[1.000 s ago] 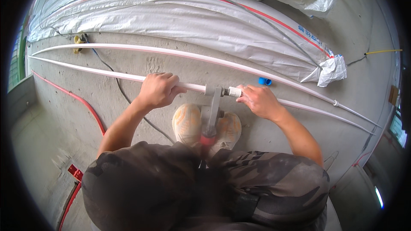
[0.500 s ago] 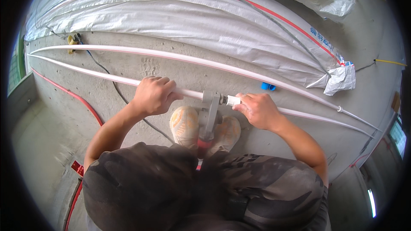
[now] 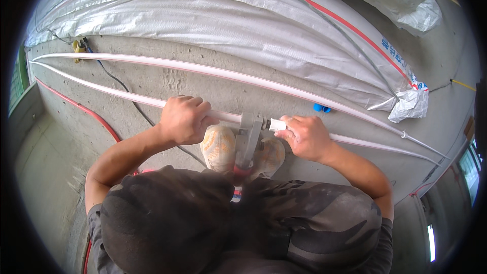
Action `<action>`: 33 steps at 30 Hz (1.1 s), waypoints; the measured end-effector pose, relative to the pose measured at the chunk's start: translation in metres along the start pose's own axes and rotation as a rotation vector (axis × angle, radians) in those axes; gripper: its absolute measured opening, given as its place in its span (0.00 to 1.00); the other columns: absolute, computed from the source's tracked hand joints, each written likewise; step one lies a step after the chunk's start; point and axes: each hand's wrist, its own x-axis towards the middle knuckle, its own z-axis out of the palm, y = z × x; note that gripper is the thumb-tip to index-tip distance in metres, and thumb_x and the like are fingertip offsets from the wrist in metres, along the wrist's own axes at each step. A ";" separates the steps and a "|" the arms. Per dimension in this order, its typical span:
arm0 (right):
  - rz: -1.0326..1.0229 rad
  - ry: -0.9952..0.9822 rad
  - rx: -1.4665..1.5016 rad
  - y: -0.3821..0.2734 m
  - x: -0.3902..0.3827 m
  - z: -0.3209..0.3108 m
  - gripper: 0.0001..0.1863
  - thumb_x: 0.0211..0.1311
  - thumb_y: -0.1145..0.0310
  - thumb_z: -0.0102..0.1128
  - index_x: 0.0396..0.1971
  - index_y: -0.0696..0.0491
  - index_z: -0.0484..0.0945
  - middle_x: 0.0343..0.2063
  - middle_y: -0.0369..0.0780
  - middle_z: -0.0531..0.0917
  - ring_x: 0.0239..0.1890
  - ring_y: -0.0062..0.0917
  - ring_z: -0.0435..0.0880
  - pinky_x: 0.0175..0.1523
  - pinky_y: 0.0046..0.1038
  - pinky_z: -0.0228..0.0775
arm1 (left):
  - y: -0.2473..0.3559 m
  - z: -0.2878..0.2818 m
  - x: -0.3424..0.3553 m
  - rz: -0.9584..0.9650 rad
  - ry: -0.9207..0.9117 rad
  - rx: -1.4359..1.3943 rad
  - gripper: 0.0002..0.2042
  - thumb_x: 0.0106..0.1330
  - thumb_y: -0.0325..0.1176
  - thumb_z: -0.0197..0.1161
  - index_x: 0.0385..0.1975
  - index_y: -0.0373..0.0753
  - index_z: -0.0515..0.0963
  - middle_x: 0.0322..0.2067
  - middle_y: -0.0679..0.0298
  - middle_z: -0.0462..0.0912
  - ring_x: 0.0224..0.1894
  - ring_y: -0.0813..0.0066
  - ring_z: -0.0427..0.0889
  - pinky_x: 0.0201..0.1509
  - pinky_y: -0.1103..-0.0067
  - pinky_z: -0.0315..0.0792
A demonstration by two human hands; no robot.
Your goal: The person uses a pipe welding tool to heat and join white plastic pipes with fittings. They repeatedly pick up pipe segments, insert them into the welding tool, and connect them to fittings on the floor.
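Observation:
My left hand [image 3: 186, 120] is wrapped round a white plastic pipe [image 3: 127, 95] with a thin red stripe. That pipe's right end meets the grey head of a pipe fusion heater [image 3: 248, 139], which stands between my shoes [image 3: 218, 148] with its reddish lower part partly hidden. On the heater's other side, my right hand [image 3: 308, 137] grips a white pipe fitting [image 3: 277, 125] by its right end, thumb and fingers closed. The fitting's open end is at the metal nozzle [image 3: 265, 123]. A striped white pipe [image 3: 380, 145] runs on to the right from behind my right hand; whether it joins the fitting is hidden.
Beyond my hands, another long white pipe [image 3: 228, 72] lies across the concrete floor. Past it is a big bundle wrapped in white woven sheeting [image 3: 213, 25]. Two small blue fittings [image 3: 321, 107], a dark cable [image 3: 117, 81], a yellow connector [image 3: 78, 50] and a red tube [image 3: 94, 115] lie about.
My view has shifted slightly and the heater leans a little differently. Both hands keep their grips, and the pipe and fitting stay at the heater head.

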 end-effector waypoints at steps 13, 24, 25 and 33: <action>0.030 0.018 0.061 -0.001 0.006 0.000 0.18 0.62 0.65 0.78 0.43 0.62 0.85 0.23 0.46 0.83 0.23 0.43 0.83 0.28 0.40 0.72 | 0.006 0.000 0.004 -0.028 -0.033 0.000 0.13 0.57 0.36 0.75 0.23 0.40 0.75 0.22 0.57 0.80 0.24 0.50 0.82 0.27 0.60 0.74; 0.077 -0.049 0.070 -0.023 -0.004 -0.010 0.17 0.67 0.59 0.72 0.43 0.58 0.83 0.25 0.45 0.84 0.27 0.45 0.86 0.31 0.44 0.76 | 0.024 -0.016 0.000 0.022 -0.032 -0.035 0.15 0.56 0.35 0.76 0.22 0.40 0.74 0.20 0.59 0.77 0.21 0.53 0.80 0.25 0.61 0.72; 0.079 -0.048 0.078 -0.024 -0.005 -0.010 0.17 0.67 0.58 0.71 0.43 0.58 0.84 0.25 0.45 0.84 0.28 0.45 0.86 0.32 0.45 0.76 | 0.026 -0.017 0.000 0.024 -0.034 -0.033 0.15 0.56 0.35 0.76 0.22 0.40 0.74 0.19 0.59 0.77 0.21 0.53 0.80 0.25 0.61 0.72; 0.044 0.031 0.038 -0.034 -0.009 -0.006 0.17 0.61 0.65 0.76 0.44 0.59 0.83 0.22 0.43 0.81 0.22 0.42 0.83 0.27 0.40 0.73 | 0.028 -0.023 0.001 -0.018 -0.143 -0.056 0.15 0.58 0.36 0.77 0.22 0.40 0.74 0.19 0.59 0.78 0.21 0.51 0.81 0.24 0.60 0.72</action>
